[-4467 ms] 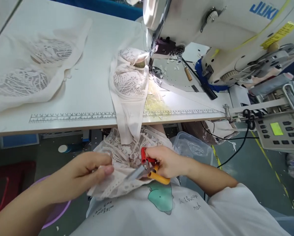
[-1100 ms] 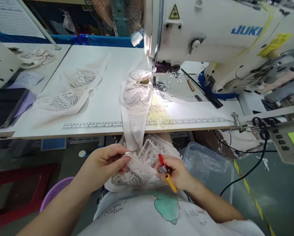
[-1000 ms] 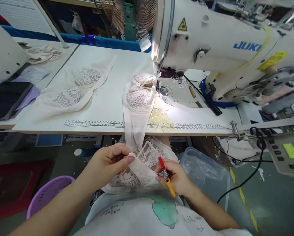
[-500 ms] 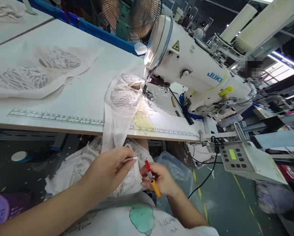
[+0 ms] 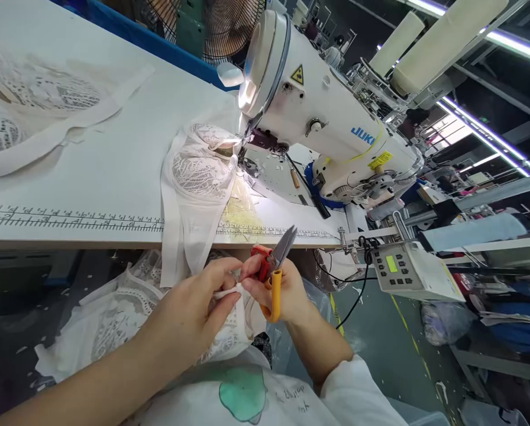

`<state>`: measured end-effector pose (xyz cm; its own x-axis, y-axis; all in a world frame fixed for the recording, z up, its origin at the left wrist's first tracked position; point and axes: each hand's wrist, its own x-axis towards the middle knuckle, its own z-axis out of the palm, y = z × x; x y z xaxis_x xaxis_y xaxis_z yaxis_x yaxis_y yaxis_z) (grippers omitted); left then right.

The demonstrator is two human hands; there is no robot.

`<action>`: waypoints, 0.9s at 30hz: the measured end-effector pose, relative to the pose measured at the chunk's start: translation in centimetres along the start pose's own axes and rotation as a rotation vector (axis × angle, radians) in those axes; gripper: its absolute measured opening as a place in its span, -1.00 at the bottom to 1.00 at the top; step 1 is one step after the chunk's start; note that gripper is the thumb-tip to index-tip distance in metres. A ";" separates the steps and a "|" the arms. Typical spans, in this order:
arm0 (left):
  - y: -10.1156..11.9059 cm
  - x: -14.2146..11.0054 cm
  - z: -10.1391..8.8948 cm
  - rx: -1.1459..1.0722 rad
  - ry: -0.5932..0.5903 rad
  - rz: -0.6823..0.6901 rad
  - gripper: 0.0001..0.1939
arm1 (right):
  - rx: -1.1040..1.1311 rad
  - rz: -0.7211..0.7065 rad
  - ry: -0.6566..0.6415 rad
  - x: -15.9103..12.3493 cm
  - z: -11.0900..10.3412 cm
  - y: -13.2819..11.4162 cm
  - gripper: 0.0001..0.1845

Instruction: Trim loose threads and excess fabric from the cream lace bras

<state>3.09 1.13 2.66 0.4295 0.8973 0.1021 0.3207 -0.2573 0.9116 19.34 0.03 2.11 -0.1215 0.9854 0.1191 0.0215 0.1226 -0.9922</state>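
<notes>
My left hand pinches a white strap end of the lace garment lying in my lap. My right hand touches the same strap with its fingertips while gripping small scissors with a red and a yellow handle, blades pointing up and to the right. A second lace bra piece hangs over the table edge from under the needle of the white sewing machine.
Another lace bra piece lies at the far left of the white table, whose front edge carries a printed ruler. A control panel hangs at the right. A fan stands behind. A clear plastic bin sits below.
My view has swung to the right and up. My right hand has turned the scissors so the blades point up, and both hands have come together on the strap.
</notes>
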 end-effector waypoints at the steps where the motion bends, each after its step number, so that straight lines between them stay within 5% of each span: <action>1: 0.0 0.1 -0.1 -0.070 -0.024 -0.057 -0.74 | 0.003 -0.030 0.014 0.0 0.2 0.0 -0.79; 5: -0.5 0.5 -0.6 -0.316 -0.173 -0.238 -0.83 | -0.038 -0.134 0.045 -0.1 0.8 0.1 -0.82; 9: -1.2 0.6 -0.9 -0.341 -0.249 -0.285 -0.68 | -0.139 -0.105 -0.004 0.1 0.4 -0.1 -0.75; 14: -1.7 0.5 -1.5 -0.421 -0.299 -0.355 -0.68 | -0.278 0.015 -0.396 0.4 -2.2 0.4 -0.34; 18: -1.8 1.2 -2.3 -0.388 -0.361 -0.454 -0.66 | -0.422 0.127 -0.719 -0.4 -3.6 1.3 -0.21; 27: -1.8 2.1 -2.9 -0.380 -0.452 -0.439 -0.68 | -0.685 0.163 -0.817 -1.0 -3.4 1.0 -0.19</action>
<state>0.99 4.56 2.36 0.6616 0.6323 -0.4032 0.2637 0.3071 0.9144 22.84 -0.45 1.13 -0.6870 0.6499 -0.3250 0.6177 0.2869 -0.7322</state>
